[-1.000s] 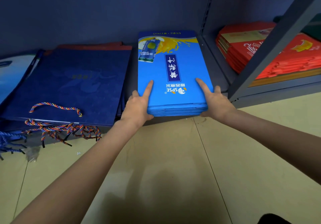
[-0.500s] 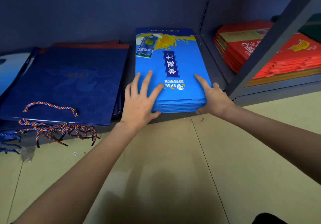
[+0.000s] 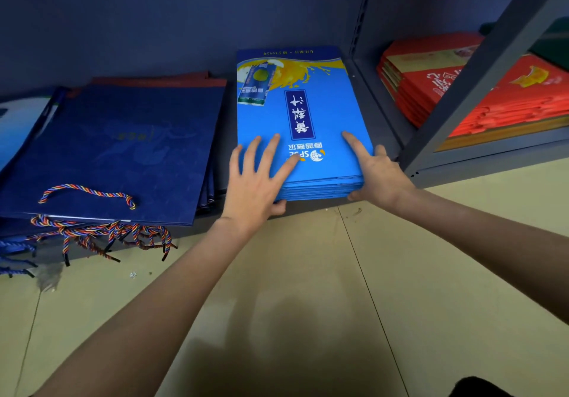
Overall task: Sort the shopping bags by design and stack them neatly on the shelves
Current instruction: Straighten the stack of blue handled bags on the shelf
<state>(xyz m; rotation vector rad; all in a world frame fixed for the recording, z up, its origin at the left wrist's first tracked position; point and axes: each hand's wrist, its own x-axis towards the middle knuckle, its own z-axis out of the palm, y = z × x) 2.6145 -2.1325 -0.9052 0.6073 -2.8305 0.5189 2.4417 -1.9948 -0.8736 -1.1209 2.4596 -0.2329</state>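
A stack of bright blue bags (image 3: pixel 304 125) lies flat on the bottom shelf (image 3: pixel 381 119), its far end against the back wall and its near edge at the shelf's front lip; the top bag shows a yellow splash, a drink can and upside-down white lettering. The left hand (image 3: pixel 255 178) rests on the near left corner of the stack, fingers straight and spread over the top bag, thumb down at the front edge, so its grip is wide and closes on nothing; the right hand (image 3: pixel 377 172) sits at the near right corner, forefinger stretched flat along the top, the other fingers against the stack's side and the thumb under its front edge, a loose grip that steadies rather than clasps the stack. Just left of the blue stack, apart by a narrow gap, lies a pile of dark navy bags (image 3: pixel 123 147) with striped rope handles (image 3: pixel 92 230) that spill over the shelf's edge toward the beige floor (image 3: pixel 308 273). Past the grey upright post (image 3: pixel 480 88), on the next shelf section, lie stacks of red bags (image 3: pixel 431 82).
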